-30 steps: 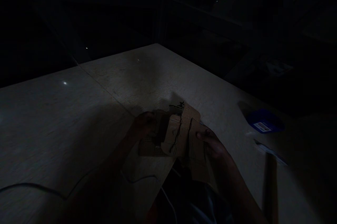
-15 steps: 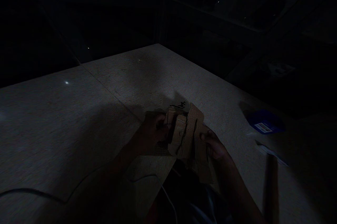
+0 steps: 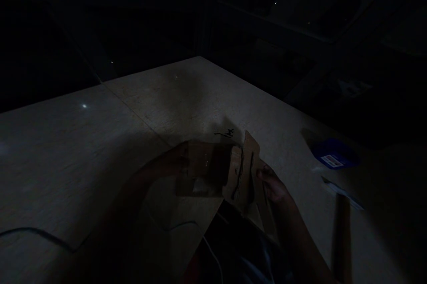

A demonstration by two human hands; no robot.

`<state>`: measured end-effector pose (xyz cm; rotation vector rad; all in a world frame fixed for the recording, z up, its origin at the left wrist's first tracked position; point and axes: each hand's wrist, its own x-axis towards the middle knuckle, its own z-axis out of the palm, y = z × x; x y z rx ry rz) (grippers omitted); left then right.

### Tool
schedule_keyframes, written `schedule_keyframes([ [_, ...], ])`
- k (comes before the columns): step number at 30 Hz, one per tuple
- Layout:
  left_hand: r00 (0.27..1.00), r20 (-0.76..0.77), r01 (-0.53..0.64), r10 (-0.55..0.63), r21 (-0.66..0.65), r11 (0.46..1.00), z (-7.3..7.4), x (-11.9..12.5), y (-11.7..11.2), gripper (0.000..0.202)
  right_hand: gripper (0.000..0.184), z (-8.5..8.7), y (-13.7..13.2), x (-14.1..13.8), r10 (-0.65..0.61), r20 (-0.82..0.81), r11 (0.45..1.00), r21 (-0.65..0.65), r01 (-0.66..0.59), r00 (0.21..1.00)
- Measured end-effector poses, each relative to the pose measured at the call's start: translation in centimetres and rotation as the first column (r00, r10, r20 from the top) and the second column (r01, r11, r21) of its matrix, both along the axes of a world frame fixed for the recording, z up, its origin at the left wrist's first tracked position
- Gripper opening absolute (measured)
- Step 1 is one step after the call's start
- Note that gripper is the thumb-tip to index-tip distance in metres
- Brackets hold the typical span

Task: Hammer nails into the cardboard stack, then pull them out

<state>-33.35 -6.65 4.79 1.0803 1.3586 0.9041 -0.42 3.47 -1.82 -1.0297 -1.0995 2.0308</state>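
Note:
In dim light, my right hand (image 3: 271, 182) grips the cut cardboard pieces (image 3: 248, 168), its thumb on the near face; they look layered and have slits and torn edges. My left hand (image 3: 180, 159), dark and partly hidden, is closed at the left end of a flat cardboard flap (image 3: 200, 159). This flap lies to the left of the layered pieces; whether it joins them is lost in shadow. Beneath it, another brown piece (image 3: 187, 189) rests on the light floor. Just beyond the cardboard lies a small cluster of thin dark bits (image 3: 227, 133), perhaps nails.
On the right are a blue container (image 3: 335, 154) with a white label and a hammer (image 3: 342, 235) with a wooden handle. A thin cable (image 3: 43, 233) runs across the lower left. Dark frame-like bars (image 3: 267, 23) stand behind the pale surface (image 3: 150, 97).
My left hand has moved left and slightly up, bringing the cardboard flap out from the layered pieces. My right hand has stayed nearly still, the pieces in it tilting slightly.

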Motion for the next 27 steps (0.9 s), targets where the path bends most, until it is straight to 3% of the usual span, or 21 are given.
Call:
schedule_keyframes([
  [2,0.998,-0.058,0.025,-0.028,-0.058,0.998,-0.6,-0.9,-0.1,0.058,0.058,0.6,-0.2,-0.6,-0.009,0.018,1.000,-0.003,0.009,1.000],
  [4,0.958,-0.283,0.007,-0.039,-0.112,0.994,-1.2,-1.4,-0.3,0.052,0.057,1.3,-0.5,-1.3,-0.023,0.050,1.000,-0.002,0.024,0.998],
  [5,0.897,-0.442,-0.029,-0.028,-0.121,0.992,-1.3,-1.4,-0.4,0.048,0.057,1.6,-0.6,-1.6,-0.030,0.067,1.000,0.001,0.030,0.997],
  [7,0.700,-0.714,-0.095,-0.007,-0.103,0.990,-1.5,-1.4,-0.5,0.040,0.059,2.4,-0.9,-2.0,-0.054,0.096,0.998,0.020,0.053,0.994],
  [9,0.557,-0.830,-0.120,0.000,-0.080,0.990,-1.5,-1.1,-0.5,0.038,0.061,3.2,-1.1,-2.4,-0.093,0.118,0.995,0.060,0.086,0.989],
  [14,0.559,-0.829,-0.093,-0.020,-0.086,0.992,-1.2,-0.5,-0.3,0.042,0.058,5.6,-0.7,-4.2,-0.053,0.155,0.986,0.162,0.027,0.986],
  [17,0.477,-0.878,-0.037,-0.037,-0.062,0.997,-0.9,-0.3,-0.4,0.040,0.052,6.0,-0.3,-6.0,-0.008,0.204,0.973,0.228,-0.039,0.979],
  [23,0.406,-0.911,0.016,-0.071,-0.071,0.997,0.4,0.3,-0.5,0.036,0.052,4.5,-0.3,-9.2,0.039,0.168,0.981,0.179,-0.069,0.985],
  [27,0.397,-0.906,0.094,-0.149,-0.121,0.988,0.4,0.4,-1.0,0.034,0.063,3.3,-0.3,-10.2,0.023,0.254,0.963,0.253,-0.089,0.967],
])
